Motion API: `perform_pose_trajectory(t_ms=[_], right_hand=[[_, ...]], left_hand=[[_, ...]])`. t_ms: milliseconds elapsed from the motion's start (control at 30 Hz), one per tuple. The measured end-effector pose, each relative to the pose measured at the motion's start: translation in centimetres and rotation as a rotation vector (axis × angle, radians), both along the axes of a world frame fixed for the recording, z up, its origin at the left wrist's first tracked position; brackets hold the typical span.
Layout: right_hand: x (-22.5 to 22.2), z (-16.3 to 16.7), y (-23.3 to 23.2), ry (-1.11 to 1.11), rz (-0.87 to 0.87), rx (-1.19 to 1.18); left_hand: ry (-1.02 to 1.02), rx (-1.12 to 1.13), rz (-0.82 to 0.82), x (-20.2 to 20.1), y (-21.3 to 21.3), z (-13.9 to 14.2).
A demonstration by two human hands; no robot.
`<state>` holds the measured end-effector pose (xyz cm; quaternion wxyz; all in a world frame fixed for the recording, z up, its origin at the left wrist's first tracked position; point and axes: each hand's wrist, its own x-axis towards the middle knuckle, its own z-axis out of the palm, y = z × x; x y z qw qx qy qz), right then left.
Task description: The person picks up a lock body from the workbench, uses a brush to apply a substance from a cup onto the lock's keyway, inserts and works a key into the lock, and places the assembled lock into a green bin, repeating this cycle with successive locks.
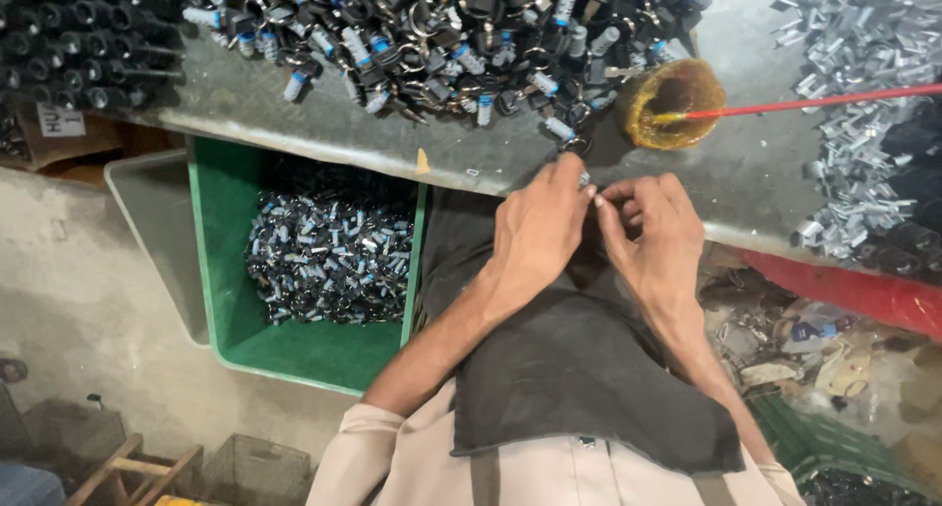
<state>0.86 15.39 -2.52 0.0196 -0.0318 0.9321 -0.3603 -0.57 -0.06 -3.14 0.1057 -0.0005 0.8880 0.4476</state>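
Note:
My left hand (538,226) and my right hand (650,233) meet at the near edge of a grey metal workbench (324,123). Their fingertips pinch a small metal part (587,179) between them; the fingers hide most of it. A black key ring (575,145) lies just beyond the fingertips. A big heap of small black and silver parts with blue ends (442,35) covers the bench above my hands. A dark cloth (579,369) lies over my lap.
A green crate (226,300) holding several finished black and silver parts stands below the bench at left. A yellow bowl (672,102) with a red stick (834,100) sits right of the heap. Silver metal pieces (863,45) pile at far right. Black tubes (69,35) fill the top left.

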Motion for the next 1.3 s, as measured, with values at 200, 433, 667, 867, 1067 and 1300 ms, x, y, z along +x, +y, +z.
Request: perform_pose_trajectory(t_ms=[200, 433, 667, 867, 1067, 1300], right_hand=[[0.6, 0.7, 0.3, -0.152, -0.144, -0.394], [0.8, 0.6, -0.4, -0.186, -0.102, -0.672], [1.0, 1.1, -0.9, -0.165, -0.121, -0.642], [1.3, 1.4, -0.5, -0.218, -0.140, -0.664], [1.5, -0.1, 0.6, -0.308, -0.096, -1.035], [-1.8, 1.5, 4.4, -0.116, -0.280, -1.188]], left_hand=[[-0.256, 0.838, 0.012, 1.6, -2.2, -0.2], [-0.651, 1.480, 0.268, 3.1, -2.5, -1.9], [-0.582, 1.378, 0.238, 3.4, -2.7, -1.8], [-0.508, 1.270, 0.159, 3.4, -2.9, -1.7], [-0.595, 1.368, 0.092, 3.0, -3.4, -1.3], [-0.466, 1.242, 0.062, 2.0, -3.1, 0.6]])
